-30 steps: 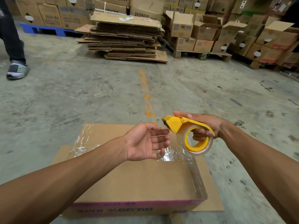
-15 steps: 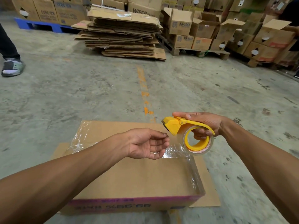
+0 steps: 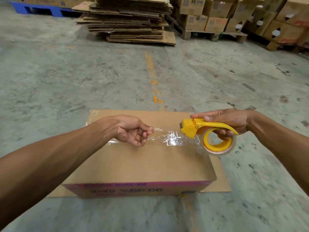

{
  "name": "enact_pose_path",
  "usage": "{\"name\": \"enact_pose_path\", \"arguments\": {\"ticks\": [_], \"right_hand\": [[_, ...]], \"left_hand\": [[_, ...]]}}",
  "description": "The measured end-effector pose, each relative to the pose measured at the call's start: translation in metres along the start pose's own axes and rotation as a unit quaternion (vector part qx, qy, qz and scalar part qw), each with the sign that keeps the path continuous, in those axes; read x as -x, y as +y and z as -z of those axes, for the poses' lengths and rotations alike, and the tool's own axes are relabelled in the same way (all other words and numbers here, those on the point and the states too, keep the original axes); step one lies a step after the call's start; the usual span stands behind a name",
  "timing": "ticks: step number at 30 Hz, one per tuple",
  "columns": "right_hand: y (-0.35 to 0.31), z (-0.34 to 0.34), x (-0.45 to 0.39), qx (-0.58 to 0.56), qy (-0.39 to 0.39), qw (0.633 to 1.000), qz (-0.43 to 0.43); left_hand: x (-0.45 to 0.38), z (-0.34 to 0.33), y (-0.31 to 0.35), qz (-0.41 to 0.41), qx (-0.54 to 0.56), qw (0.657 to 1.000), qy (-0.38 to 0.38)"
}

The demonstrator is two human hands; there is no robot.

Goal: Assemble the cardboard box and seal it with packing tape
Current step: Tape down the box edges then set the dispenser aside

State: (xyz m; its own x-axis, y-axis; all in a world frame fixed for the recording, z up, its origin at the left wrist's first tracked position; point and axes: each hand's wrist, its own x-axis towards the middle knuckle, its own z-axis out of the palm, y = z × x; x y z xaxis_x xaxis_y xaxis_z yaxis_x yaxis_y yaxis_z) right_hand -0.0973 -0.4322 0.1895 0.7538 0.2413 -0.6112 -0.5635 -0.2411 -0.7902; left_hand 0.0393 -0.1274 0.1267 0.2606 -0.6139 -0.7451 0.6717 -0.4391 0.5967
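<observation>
A closed cardboard box [image 3: 150, 164] with a pink band along its near side sits on the concrete floor, on a flat cardboard sheet [image 3: 222, 178]. Clear tape shines along its top edges. My right hand [image 3: 229, 121] grips a yellow tape dispenser [image 3: 205, 133] with a roll of clear tape, held above the box's far right part. My left hand [image 3: 133, 131] pinches the free end of the tape strip [image 3: 168, 136], which stretches between my fingers and the dispenser's mouth, above the box top.
A tall stack of flattened cartons [image 3: 130, 19] lies straight ahead on the floor. Wooden pallets with filled boxes [image 3: 217, 22] stand at the back right, a blue pallet [image 3: 38, 10] at the back left. An orange line [image 3: 153, 81] runs along the floor.
My left hand closed from open fingers onto the tape end and drew it left, away from the dispenser. The view tilted down and the standing person's foot left the frame.
</observation>
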Motion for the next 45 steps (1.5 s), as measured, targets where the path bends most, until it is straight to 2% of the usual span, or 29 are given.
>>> {"name": "enact_pose_path", "arguments": {"ticks": [7,10,13,16,18,23,27,31,39,45], "right_hand": [[-0.004,-0.006,0.024,0.005,0.023,1.0,-0.012],[-0.003,-0.021,0.018,0.025,0.056,0.998,-0.015],[0.003,-0.045,0.004,0.048,0.095,0.994,0.0],[0.014,-0.065,0.002,0.044,0.181,0.982,0.025],[0.023,-0.076,0.008,0.022,0.235,0.971,0.038],[0.038,-0.099,0.025,-0.079,0.329,0.938,0.07],[0.045,-0.095,0.023,-0.155,0.378,0.908,0.089],[0.053,-0.092,0.014,-0.162,0.389,0.903,0.085],[0.055,-0.069,0.007,-0.139,0.413,0.897,0.072],[0.062,-0.066,0.001,-0.188,0.386,0.901,0.068]], "left_hand": [[0.0,0.026,0.013,-0.029,-0.042,0.998,0.022],[-0.011,0.028,0.018,-0.018,-0.079,0.994,0.08],[-0.03,0.025,0.029,-0.062,-0.163,0.97,0.169],[-0.052,0.009,0.051,-0.163,-0.256,0.926,0.224],[-0.067,-0.009,0.07,-0.207,-0.316,0.9,0.216],[-0.107,-0.056,0.105,-0.235,-0.431,0.857,0.158],[-0.15,-0.082,0.113,-0.251,-0.454,0.842,0.147],[-0.178,-0.089,0.119,-0.242,-0.483,0.831,0.133],[-0.211,-0.094,0.128,-0.253,-0.466,0.838,0.126],[-0.22,-0.096,0.125,-0.235,-0.449,0.854,0.12]]}}
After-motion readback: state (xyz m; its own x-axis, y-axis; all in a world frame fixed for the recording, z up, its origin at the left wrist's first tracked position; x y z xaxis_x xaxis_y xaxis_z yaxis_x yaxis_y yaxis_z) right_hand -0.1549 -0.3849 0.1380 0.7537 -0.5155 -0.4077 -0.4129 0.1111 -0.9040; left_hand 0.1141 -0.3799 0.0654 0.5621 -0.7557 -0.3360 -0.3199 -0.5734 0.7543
